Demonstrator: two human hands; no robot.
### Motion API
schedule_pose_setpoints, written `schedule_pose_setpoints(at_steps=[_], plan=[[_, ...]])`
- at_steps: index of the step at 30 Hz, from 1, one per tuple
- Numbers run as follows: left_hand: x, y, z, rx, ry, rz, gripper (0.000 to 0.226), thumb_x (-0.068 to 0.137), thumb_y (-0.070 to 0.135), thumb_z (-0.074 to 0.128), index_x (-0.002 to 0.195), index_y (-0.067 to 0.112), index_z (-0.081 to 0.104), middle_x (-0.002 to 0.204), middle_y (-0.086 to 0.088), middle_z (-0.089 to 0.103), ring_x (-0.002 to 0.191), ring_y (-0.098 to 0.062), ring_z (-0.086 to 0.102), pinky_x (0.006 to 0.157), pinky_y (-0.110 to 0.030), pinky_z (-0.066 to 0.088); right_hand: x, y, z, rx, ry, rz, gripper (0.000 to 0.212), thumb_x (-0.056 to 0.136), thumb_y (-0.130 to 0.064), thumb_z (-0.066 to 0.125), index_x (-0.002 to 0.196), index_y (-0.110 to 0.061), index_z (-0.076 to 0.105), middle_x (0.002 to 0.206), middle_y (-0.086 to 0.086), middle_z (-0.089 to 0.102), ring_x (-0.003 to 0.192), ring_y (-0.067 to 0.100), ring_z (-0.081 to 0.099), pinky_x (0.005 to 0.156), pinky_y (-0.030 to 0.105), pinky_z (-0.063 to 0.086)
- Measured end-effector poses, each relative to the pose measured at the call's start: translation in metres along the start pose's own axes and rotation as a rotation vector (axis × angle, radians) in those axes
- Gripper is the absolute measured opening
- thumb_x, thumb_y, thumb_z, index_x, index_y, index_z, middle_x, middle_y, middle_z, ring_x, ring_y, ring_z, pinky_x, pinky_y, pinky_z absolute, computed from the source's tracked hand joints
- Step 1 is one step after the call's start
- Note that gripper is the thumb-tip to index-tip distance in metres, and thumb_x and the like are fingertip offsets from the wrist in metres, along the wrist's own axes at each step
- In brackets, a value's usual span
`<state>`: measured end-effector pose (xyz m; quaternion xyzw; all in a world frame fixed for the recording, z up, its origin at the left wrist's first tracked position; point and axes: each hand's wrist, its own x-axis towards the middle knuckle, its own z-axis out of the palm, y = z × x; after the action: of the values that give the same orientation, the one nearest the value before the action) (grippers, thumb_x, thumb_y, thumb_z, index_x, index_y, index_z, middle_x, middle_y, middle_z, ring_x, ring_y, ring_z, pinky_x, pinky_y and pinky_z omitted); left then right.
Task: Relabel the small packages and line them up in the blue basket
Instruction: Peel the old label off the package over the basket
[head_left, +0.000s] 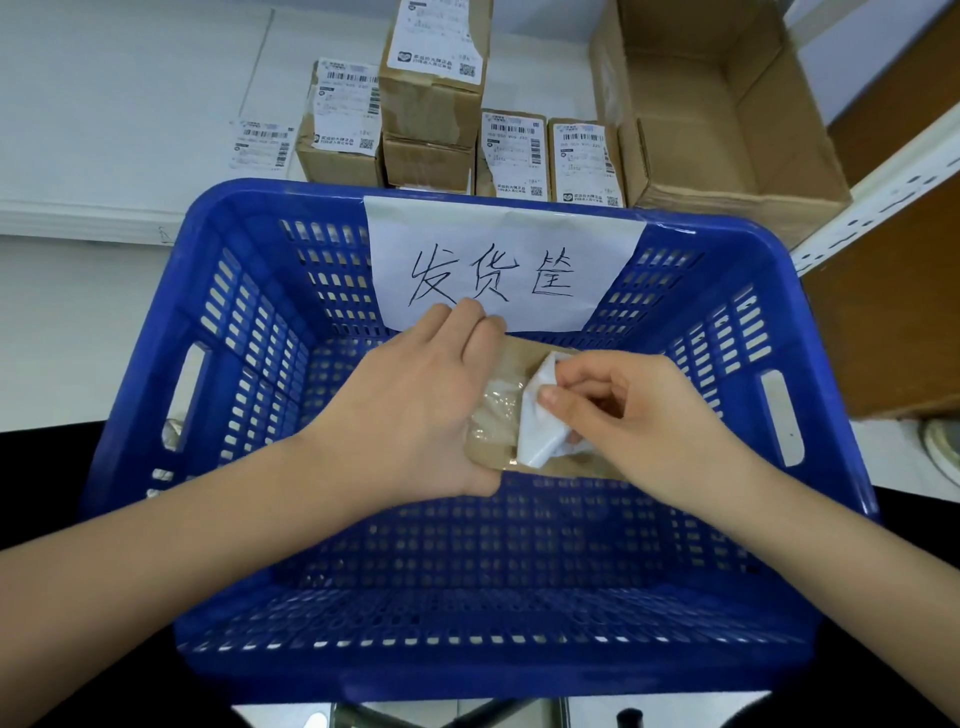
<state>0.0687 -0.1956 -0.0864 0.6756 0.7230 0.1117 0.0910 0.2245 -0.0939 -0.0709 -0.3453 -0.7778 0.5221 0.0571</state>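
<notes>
A small brown cardboard package (496, 415) with shiny tape on its top is held over the inside of the blue basket (218, 322). My left hand (415, 400) grips its left side, thumb at the near edge and fingers over the far edge. My right hand (628, 410) pinches a white label (537, 415) that is curled up off the package's top. The right part of the package is hidden under that hand.
A white paper sign (498, 260) with handwriting hangs on the basket's far wall. Behind the basket stand several small labelled cardboard boxes (431, 93) and one loose label (262, 144) on the white table. A large open carton (727, 119) stands at the back right beside a white shelf post (878, 192).
</notes>
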Motion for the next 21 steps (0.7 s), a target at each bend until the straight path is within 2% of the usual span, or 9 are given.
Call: schedule_pose_setpoints(at_steps=[2,4,5,8,10,13,15,19,21], plan=[[0.001,-0.002,-0.001,-0.02,0.022,-0.013,0.083,0.044,0.054,0.053,0.109,0.003,0.052,0.099,-0.007,0.051,0.084,-0.026,0.051,0.056,-0.041,0.053,0.0,-0.006,-0.003,0.015,-0.025,-0.024,0.014,0.092,-0.014,0.057,0.089,-0.005,0.068,0.08,0.01,0.071,0.07,0.012,0.067,0.07,0.032,0.056],[0.002,-0.002,-0.001,-0.031,0.031,-0.015,0.084,0.045,0.056,0.047,0.111,0.003,0.051,0.099,-0.006,0.05,0.085,-0.025,0.051,0.056,-0.041,0.054,-0.001,-0.012,-0.005,0.052,-0.049,-0.026,0.02,0.093,-0.012,0.054,0.091,0.002,0.067,0.079,0.012,0.069,0.061,0.0,0.061,0.058,0.015,0.051],[0.002,-0.002,-0.001,-0.035,0.033,-0.018,0.085,0.045,0.056,0.048,0.111,0.003,0.051,0.099,-0.006,0.049,0.085,-0.025,0.05,0.056,-0.041,0.054,-0.001,-0.013,-0.005,0.075,-0.056,-0.019,0.022,0.094,-0.012,0.052,0.091,0.004,0.067,0.078,0.01,0.068,0.06,-0.003,0.059,0.057,0.011,0.048],[0.003,-0.002,-0.003,-0.025,0.026,-0.021,0.084,0.042,0.051,0.06,0.11,0.002,0.052,0.099,-0.007,0.05,0.084,-0.025,0.05,0.057,-0.041,0.054,0.0,-0.012,-0.006,0.118,-0.054,0.008,0.033,0.097,-0.018,0.045,0.09,0.004,0.067,0.073,0.006,0.063,0.059,-0.001,0.056,0.06,0.012,0.048],[0.003,-0.003,-0.003,-0.006,0.021,-0.016,0.084,0.04,0.048,0.063,0.109,0.0,0.053,0.098,-0.008,0.051,0.083,-0.027,0.052,0.057,-0.041,0.054,0.0,-0.012,-0.008,0.125,-0.072,0.028,0.034,0.099,-0.019,0.041,0.09,-0.001,0.068,0.066,-0.005,0.062,0.059,0.001,0.054,0.06,0.012,0.046],[0.003,-0.002,-0.003,0.004,0.017,-0.008,0.085,0.039,0.047,0.065,0.109,0.0,0.054,0.098,-0.009,0.052,0.082,-0.028,0.052,0.055,-0.041,0.054,0.0,-0.013,-0.01,0.052,-0.075,0.024,0.023,0.096,-0.01,0.049,0.089,-0.021,0.067,0.066,-0.013,0.066,0.062,-0.003,0.058,0.067,0.014,0.049],[0.002,-0.001,-0.003,0.017,0.008,0.004,0.085,0.039,0.045,0.067,0.109,-0.001,0.054,0.098,-0.01,0.053,0.082,-0.029,0.053,0.055,-0.041,0.053,0.0,-0.013,-0.009,0.05,-0.043,0.025,0.023,0.092,-0.009,0.054,0.084,-0.028,0.065,0.069,-0.016,0.068,0.063,-0.005,0.06,0.069,0.014,0.05],[0.001,0.002,-0.004,0.061,0.003,0.013,0.087,0.036,0.04,0.08,0.108,-0.003,0.056,0.096,-0.012,0.055,0.079,-0.03,0.055,0.055,-0.039,0.053,-0.001,-0.017,-0.011,0.111,0.012,0.019,0.006,0.085,-0.013,0.065,0.086,-0.015,0.07,0.078,0.001,0.072,0.07,0.01,0.065,0.071,0.023,0.051],[0.001,0.002,-0.005,0.072,0.011,0.007,0.087,0.035,0.039,0.081,0.107,-0.003,0.057,0.095,-0.013,0.055,0.078,-0.03,0.055,0.055,-0.038,0.053,-0.001,-0.018,-0.013,0.174,-0.006,0.043,0.006,0.084,-0.012,0.066,0.087,-0.014,0.07,0.075,-0.001,0.072,0.066,0.005,0.064,0.068,0.02,0.051]])
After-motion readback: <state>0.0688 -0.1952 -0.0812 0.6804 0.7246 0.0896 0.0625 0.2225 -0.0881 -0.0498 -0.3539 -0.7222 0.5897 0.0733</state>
